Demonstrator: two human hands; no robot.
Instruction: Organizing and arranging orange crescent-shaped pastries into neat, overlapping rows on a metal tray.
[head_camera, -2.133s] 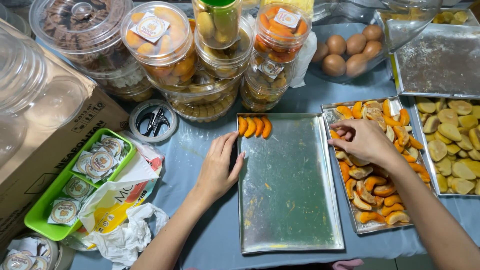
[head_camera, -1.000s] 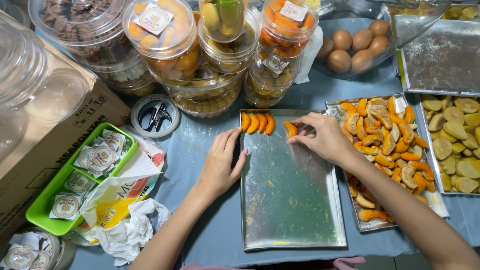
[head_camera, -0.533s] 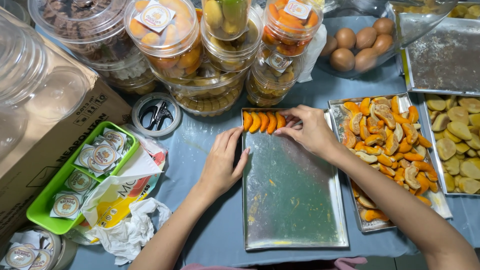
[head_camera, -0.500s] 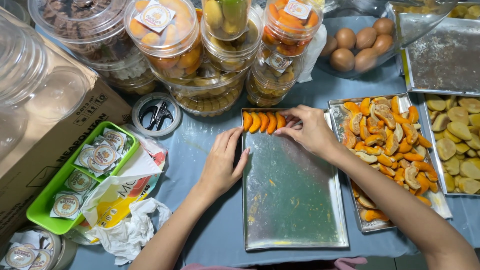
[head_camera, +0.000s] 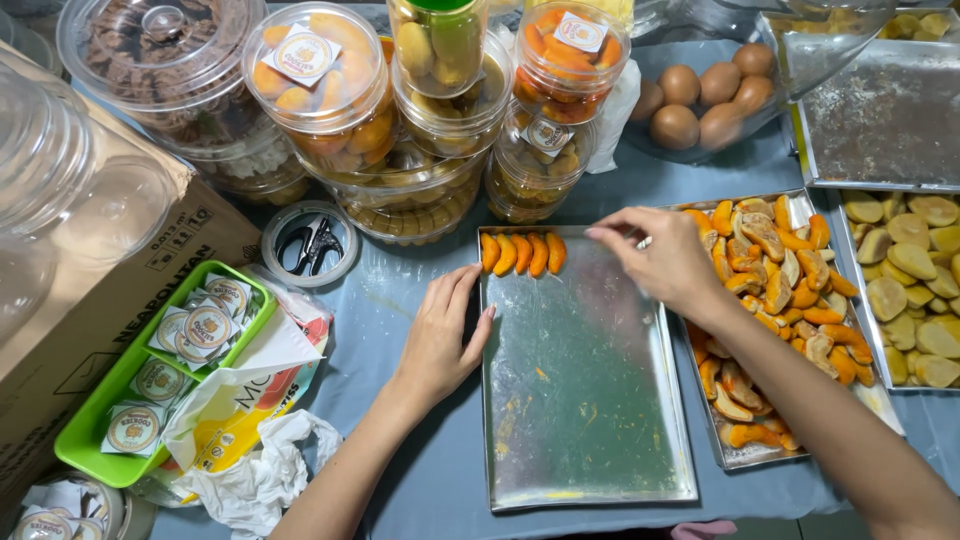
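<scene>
The left hand (head_camera: 437, 335) is lying flat on the blue-covered worktop (head_camera: 420, 490), its fingers spread and empty, with the fingertips touching the left rim of the shiny rectangular metal tray (head_camera: 580, 390). This tray is sitting near the front edge of the worktop, about midway along it. Four orange crescent-shaped biscuits (head_camera: 522, 253) are standing in a short row in the tray's far left corner, touching one another. The right hand (head_camera: 662, 262) is hovering over the tray's far right corner, fingers loosely curled and pointing left; whether its grip is pinching anything I cannot tell. Just beside the tray on the right, a second metal tray (head_camera: 752, 458) is holding a loose heap of orange and pale biscuits (head_camera: 775, 275), and the right wrist is crossing over it. Toward the far edge, clear round plastic tubs of biscuits (head_camera: 318, 80) are standing stacked close together. At the left edge, a green plastic basket of round labels (head_camera: 95, 425) is resting beside a brown cardboard box (head_camera: 70, 320).
</scene>
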